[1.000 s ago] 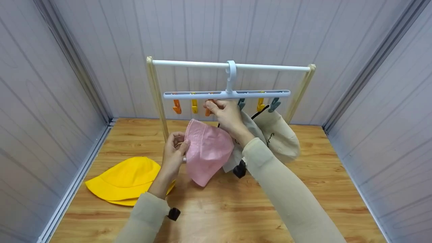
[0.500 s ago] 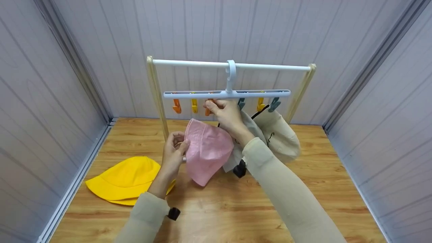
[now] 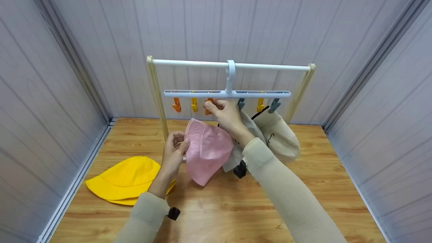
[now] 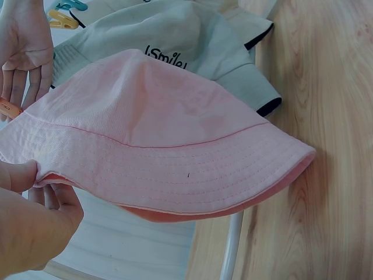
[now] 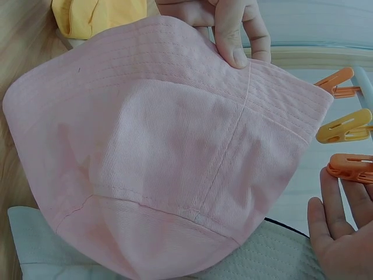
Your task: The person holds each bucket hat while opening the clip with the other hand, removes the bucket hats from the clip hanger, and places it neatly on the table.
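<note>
Under the hanger (image 3: 228,94), as I watch remotely, the left hand (image 3: 173,152) pinches a pink hat (image 3: 210,148) by its brim, which runs upward toward the hanger-hung orange clip (image 5: 351,165) pinched in the right hand (image 3: 227,116).

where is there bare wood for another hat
Free: the wood between the right sleeve and right wall; in front, between that sleeve and the left sleeve; and behind the yellow hat, left of the rack. Crowded: below the hanger, where the pink hat, grey hat and beige hat overlap in view, with the left hand and right hand close by.
</note>
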Demonstrator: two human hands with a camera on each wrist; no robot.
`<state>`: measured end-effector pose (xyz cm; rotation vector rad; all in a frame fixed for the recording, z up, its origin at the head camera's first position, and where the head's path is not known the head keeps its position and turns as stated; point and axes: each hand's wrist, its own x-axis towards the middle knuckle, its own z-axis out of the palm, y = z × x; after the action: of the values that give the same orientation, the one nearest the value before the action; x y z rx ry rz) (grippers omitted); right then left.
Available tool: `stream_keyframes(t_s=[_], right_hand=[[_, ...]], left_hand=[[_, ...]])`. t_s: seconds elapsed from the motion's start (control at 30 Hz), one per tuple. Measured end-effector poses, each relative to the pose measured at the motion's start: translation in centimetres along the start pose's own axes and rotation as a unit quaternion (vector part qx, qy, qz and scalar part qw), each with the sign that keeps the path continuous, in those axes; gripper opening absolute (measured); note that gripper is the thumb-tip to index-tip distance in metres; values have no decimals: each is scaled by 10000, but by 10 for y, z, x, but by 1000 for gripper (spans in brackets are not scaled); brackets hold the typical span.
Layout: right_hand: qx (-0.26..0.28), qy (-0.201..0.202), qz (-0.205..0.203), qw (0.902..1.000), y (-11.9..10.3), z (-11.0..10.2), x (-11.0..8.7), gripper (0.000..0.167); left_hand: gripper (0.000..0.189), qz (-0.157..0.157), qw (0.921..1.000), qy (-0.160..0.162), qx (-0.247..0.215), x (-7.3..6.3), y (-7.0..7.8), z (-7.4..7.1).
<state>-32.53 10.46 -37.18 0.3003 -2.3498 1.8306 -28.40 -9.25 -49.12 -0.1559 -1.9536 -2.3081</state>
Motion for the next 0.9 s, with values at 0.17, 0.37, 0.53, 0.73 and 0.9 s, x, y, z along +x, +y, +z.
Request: stream_keyframes(t_s=[0.17,0.37,0.53,0.73,0.9], right_hand=[[-28,-40,38,10000,0,0,0,32],[-46,-63,-9,10000,1,0,0,35],[-62,-71,124,9999,1,0,-1,41],[-98,-130,132,9998,2,3,-1,48],[-43,-152,37,9999,1,6,-1,47]], left_hand=[[22,-27,10000,-11,15,-1,0,0],[22,-93,9999,-31,96,-1,2,-1],[22,-131,9998,-45,125,-1,2,-1],[22,-143,9998,-42,145,-1,1,-2],[22,-43,10000,-47,59,-1,0,-2]])
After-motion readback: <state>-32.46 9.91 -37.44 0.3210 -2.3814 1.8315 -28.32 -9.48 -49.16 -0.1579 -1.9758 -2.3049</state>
